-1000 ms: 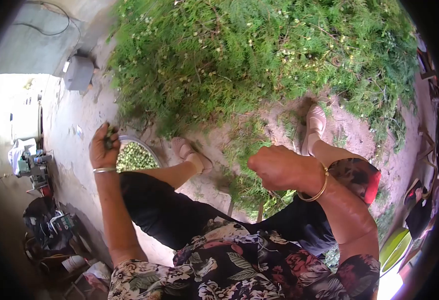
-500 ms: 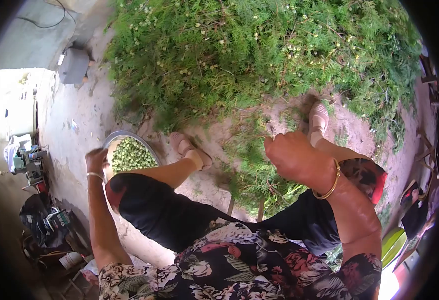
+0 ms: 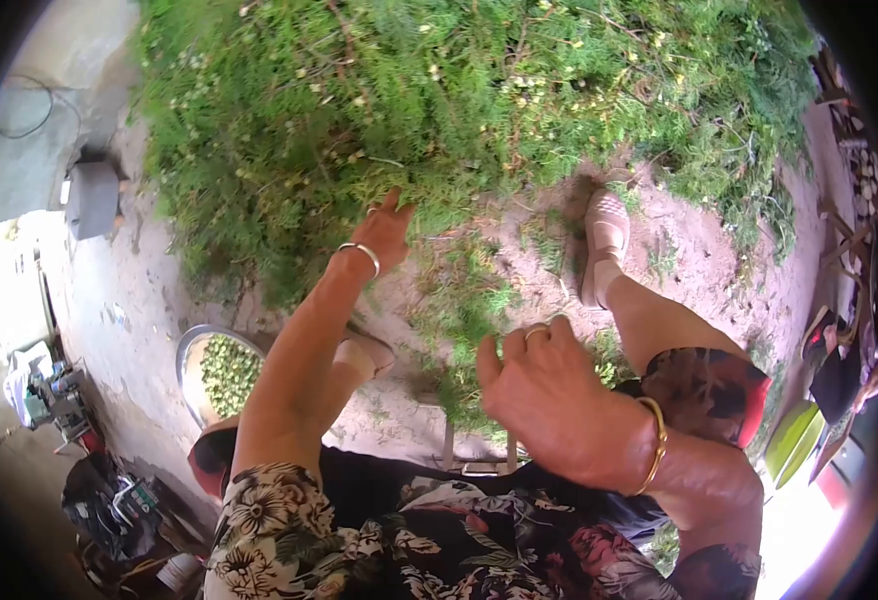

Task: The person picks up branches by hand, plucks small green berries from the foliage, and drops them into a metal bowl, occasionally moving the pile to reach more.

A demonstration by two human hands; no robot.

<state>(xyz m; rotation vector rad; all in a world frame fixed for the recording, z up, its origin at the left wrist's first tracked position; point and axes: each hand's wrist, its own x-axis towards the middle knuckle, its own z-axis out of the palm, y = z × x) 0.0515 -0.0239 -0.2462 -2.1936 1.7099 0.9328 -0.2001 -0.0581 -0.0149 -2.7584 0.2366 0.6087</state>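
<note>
Left hand (image 3: 384, 232) had left the bowl (image 3: 185, 350) and reached the plants (image 3: 459, 120), grip wide; right hand (image 3: 549, 395) spread empty.

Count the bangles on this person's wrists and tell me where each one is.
2. A silver bangle circles the left wrist, up by the green plants; a gold bangle circles the right wrist, lower right. None else shows on the bare forearms.
</note>
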